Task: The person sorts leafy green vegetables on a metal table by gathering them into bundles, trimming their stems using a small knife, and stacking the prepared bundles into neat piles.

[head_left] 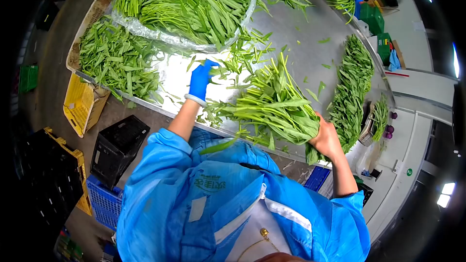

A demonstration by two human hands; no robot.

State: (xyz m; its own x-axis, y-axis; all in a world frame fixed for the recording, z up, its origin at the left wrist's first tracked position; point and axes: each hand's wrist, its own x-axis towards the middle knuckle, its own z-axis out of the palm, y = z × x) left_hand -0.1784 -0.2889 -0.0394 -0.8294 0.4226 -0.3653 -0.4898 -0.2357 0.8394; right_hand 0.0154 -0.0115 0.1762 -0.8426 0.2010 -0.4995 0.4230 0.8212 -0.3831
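Observation:
My right hand (pixel 326 137), bare, is wrapped round the leafy end of a large bunch of water spinach (pixel 279 111). The bunch tilts over the near edge of the metal table (pixel 306 48), its cut stems fanning up and to the left. In a blue glove with a pale band at the wrist, my left hand (pixel 202 76) is over the bright part of the tabletop, apart from the bunch. Its fingers look curled, with loose green leaves at the tips. Loose trimmings (pixel 238 58) lie just right of that hand.
A big heap of water spinach (pixel 189 5) rests on clear plastic at the back. Loose leaves (pixel 116 58) pile up at left. A long row of bunches (pixel 353 87) lines the right edge. Yellow (pixel 83 106), black (pixel 119 145) and blue crates (pixel 103 201) stand below left.

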